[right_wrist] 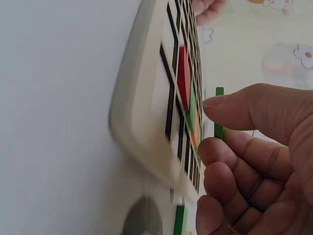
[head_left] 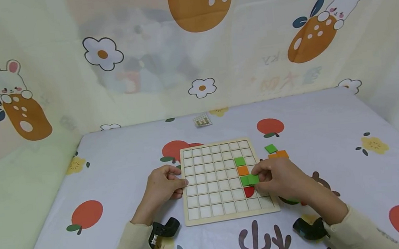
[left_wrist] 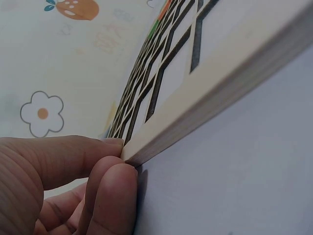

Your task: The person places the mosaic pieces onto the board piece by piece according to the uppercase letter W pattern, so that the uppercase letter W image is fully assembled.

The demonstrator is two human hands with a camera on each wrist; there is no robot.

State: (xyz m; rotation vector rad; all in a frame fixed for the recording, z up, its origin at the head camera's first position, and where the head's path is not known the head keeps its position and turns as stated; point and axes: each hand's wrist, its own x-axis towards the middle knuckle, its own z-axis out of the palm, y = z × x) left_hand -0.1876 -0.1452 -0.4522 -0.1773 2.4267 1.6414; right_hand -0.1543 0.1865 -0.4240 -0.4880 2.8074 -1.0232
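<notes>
Over on the left, the left hand (head_left: 163,184) is pinching the left rim of the wooden grid board (head_left: 232,216), which is lying flat on the printed tablecloth (head_left: 122,153). It's looking stiff and fairly light, likely to skid if nudged, so that rim is offering a sensible hold. Moving right, an orange tile (head_left: 242,171) and a red piece (head_left: 249,192) are sitting in one column of the grid. And here, just above the board, the held green tile (head_left: 253,179) is hovering, the right hand (head_left: 281,176) clamping it between thumb and fingers. It's probably very light, rigid and a touch slippery, so its edges are making the surest grip. Farther right, loose orange tiles (head_left: 282,154) are lying off the board, probably wanting a fingertip under one edge.
</notes>
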